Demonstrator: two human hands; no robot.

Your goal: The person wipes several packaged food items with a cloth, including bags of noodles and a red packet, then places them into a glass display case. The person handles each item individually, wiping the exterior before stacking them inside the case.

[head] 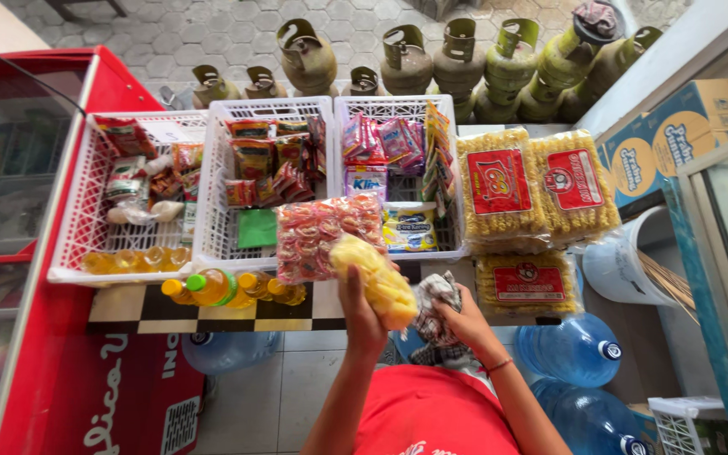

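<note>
So the main thing here is a clear bag of yellow snacks (377, 285), held up in the left hand (362, 305) right over the front edge of the checkered counter (212, 313). Fingers are wrapped around the lower end of the bag, thumb side facing the camera, so it's a proper closed grip on the plastic. The right hand (463, 320) is bunched around a checkered cloth (433, 313), fingers curled shut on it, just beside the bag.

My guess is the bag weighs next to nothing: puffy, crinkly, a bit slick, and whatever's inside probably crushes easily (looks like crisps or crackers, can't tell which). I'd hold it by the end or the seam and not squeeze the middle.

Just behind it, touching or nearly so, sits a bigger bag of red-wrapped snacks (322, 236), resting on the front of the middle white basket (221, 177), which is full of small red and orange packets. The left basket (77, 219) has more packets, and the right basket (398, 108) holds pink and yellow ones. Bottles of yellow cooking oil (212, 288) lie along the counter edge. Off to the right are packs of dried noodles (499, 181), green gas cylinders (457, 59) line the back, and blue water jugs (570, 345) stand on the floor.
</note>
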